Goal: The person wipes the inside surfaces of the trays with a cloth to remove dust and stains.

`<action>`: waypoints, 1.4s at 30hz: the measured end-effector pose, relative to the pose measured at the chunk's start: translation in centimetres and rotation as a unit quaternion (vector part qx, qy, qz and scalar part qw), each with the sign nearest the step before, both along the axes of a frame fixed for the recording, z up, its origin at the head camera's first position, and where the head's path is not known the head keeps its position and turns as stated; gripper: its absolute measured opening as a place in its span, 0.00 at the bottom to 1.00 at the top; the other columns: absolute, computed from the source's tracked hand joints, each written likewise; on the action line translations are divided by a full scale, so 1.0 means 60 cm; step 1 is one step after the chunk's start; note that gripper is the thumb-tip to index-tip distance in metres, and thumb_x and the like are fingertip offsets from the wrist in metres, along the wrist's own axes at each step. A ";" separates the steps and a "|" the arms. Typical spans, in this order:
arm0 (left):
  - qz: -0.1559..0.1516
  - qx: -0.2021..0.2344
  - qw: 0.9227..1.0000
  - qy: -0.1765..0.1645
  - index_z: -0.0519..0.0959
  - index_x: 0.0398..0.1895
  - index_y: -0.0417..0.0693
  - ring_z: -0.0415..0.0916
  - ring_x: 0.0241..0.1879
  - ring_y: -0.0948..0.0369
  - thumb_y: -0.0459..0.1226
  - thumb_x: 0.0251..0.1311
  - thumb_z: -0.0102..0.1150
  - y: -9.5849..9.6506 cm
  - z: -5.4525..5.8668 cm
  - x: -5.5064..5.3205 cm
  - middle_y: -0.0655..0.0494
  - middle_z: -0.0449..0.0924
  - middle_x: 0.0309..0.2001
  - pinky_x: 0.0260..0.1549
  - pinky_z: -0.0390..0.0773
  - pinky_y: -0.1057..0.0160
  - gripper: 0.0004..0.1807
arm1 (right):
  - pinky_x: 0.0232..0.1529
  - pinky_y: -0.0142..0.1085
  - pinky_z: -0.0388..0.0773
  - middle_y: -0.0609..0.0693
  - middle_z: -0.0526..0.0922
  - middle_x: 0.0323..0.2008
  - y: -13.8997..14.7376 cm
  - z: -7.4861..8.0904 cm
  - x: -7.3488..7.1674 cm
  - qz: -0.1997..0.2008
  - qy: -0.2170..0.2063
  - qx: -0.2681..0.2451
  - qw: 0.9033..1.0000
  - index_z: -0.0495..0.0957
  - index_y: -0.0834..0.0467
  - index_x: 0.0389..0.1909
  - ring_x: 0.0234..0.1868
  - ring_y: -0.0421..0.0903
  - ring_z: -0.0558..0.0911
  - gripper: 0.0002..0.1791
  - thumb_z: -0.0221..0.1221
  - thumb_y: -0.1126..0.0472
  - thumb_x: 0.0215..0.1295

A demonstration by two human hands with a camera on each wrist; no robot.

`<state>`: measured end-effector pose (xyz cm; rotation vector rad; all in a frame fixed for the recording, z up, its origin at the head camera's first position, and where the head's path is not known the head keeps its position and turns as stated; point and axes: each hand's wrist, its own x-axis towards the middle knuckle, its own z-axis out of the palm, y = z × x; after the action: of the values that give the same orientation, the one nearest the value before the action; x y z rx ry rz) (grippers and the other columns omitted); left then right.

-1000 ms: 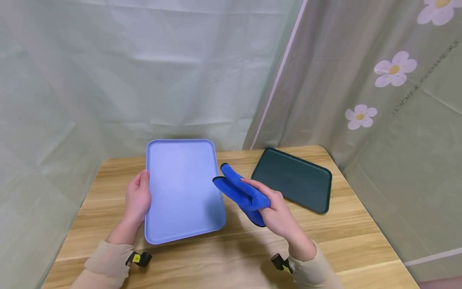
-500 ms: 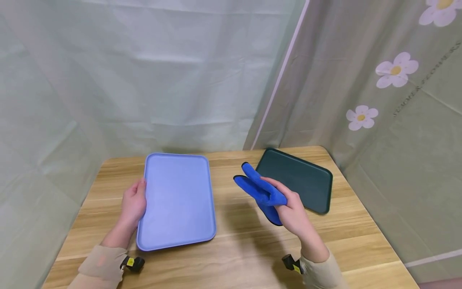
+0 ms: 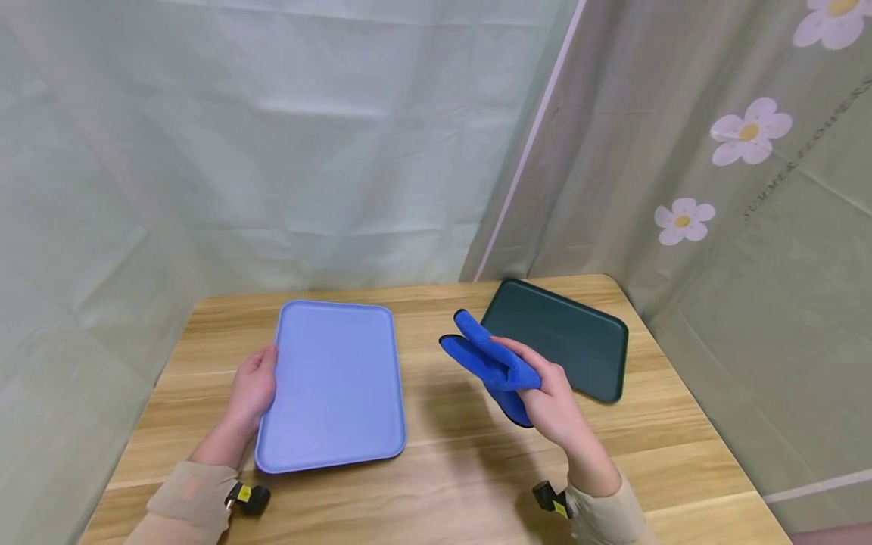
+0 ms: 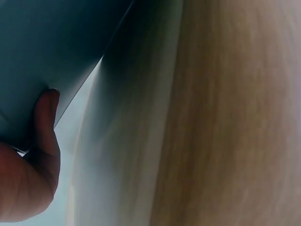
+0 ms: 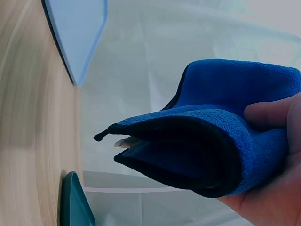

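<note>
My left hand (image 3: pixel 255 384) grips the left rim of a light-blue rectangular tray (image 3: pixel 332 386). From the left wrist view, the tray's shadowed surface (image 4: pixel 56 42) stands apart from the table, with one digit of the hand (image 4: pixel 28 174) pressed to it. Farther right, my right hand (image 3: pixel 555 405) holds a folded blue cloth (image 3: pixel 500 363) in the air. The right wrist view shows the cloth (image 5: pixel 207 136) as plush with black edging, doubled over between the thumb and the fingers, which are mostly hidden.
A dark green tray (image 3: pixel 555 341) lies at an angle at the back right of the wooden table (image 3: pixel 436 484). Pale curtains (image 3: pixel 341 151) hang behind and beside the table. Each sleeve cuff bears a small black wrist camera (image 3: pixel 253 499).
The blue tray has been lowered and moved slightly left, away from the cloth. My right hand, still holding the cloth, has shifted right. In the last half second both barely move.
</note>
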<state>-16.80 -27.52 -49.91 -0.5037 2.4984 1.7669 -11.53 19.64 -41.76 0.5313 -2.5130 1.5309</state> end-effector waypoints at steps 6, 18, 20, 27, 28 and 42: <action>-0.033 0.012 0.999 -0.012 0.47 0.83 0.27 0.53 0.79 0.35 0.54 0.86 0.25 -0.008 0.003 -0.002 0.25 0.52 0.80 0.77 0.55 0.39 0.41 | 0.56 0.57 0.77 0.51 0.84 0.64 0.002 0.002 0.002 -0.002 0.006 -0.002 1.000 0.81 0.41 0.69 0.59 0.56 0.84 0.34 0.53 0.76 0.72; -0.171 -0.101 0.979 -0.047 0.42 0.81 0.21 0.59 0.73 0.27 0.58 0.86 0.29 -0.015 0.024 0.013 0.18 0.54 0.76 0.70 0.64 0.31 0.47 | 0.56 0.58 0.77 0.51 0.84 0.64 0.008 -0.002 0.003 0.004 0.003 -0.003 1.000 0.81 0.41 0.69 0.60 0.56 0.84 0.33 0.53 0.76 0.73; -0.186 -0.119 0.974 -0.049 0.43 0.81 0.21 0.63 0.72 0.28 0.57 0.86 0.30 -0.014 0.024 0.014 0.18 0.57 0.75 0.68 0.67 0.31 0.46 | 0.57 0.58 0.77 0.51 0.84 0.64 0.009 -0.002 0.004 0.005 0.003 -0.002 1.000 0.81 0.41 0.69 0.60 0.56 0.84 0.33 0.53 0.76 0.73; -0.198 -0.160 0.966 -0.051 0.48 0.81 0.21 0.82 0.48 0.43 0.53 0.87 0.35 -0.009 0.027 0.015 0.23 0.74 0.61 0.47 0.82 0.46 0.42 | 0.57 0.58 0.77 0.51 0.84 0.64 0.010 -0.003 0.005 0.008 0.001 -0.005 1.000 0.81 0.42 0.69 0.61 0.56 0.84 0.33 0.52 0.76 0.73; -0.197 -0.165 0.965 -0.049 0.49 0.80 0.21 0.82 0.43 0.46 0.52 0.87 0.35 -0.009 0.027 0.015 0.25 0.77 0.57 0.43 0.82 0.50 0.41 | 0.57 0.58 0.77 0.51 0.84 0.64 0.010 -0.003 0.005 0.008 0.002 -0.004 1.000 0.81 0.42 0.69 0.61 0.57 0.84 0.33 0.52 0.76 0.73; -0.183 -0.248 0.951 0.027 0.55 0.78 0.19 0.72 0.60 0.31 0.46 0.86 0.42 0.004 0.030 0.008 0.19 0.71 0.62 0.59 0.74 0.33 0.37 | 0.55 0.58 0.78 0.53 0.84 0.64 0.029 -0.003 0.003 -0.017 0.020 0.012 1.000 0.81 0.44 0.69 0.59 0.58 0.85 0.32 0.53 0.75 0.73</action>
<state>-16.34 -27.27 -48.11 0.0085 2.8352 1.0362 -11.38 21.38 -41.91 0.5147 -2.4989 1.4661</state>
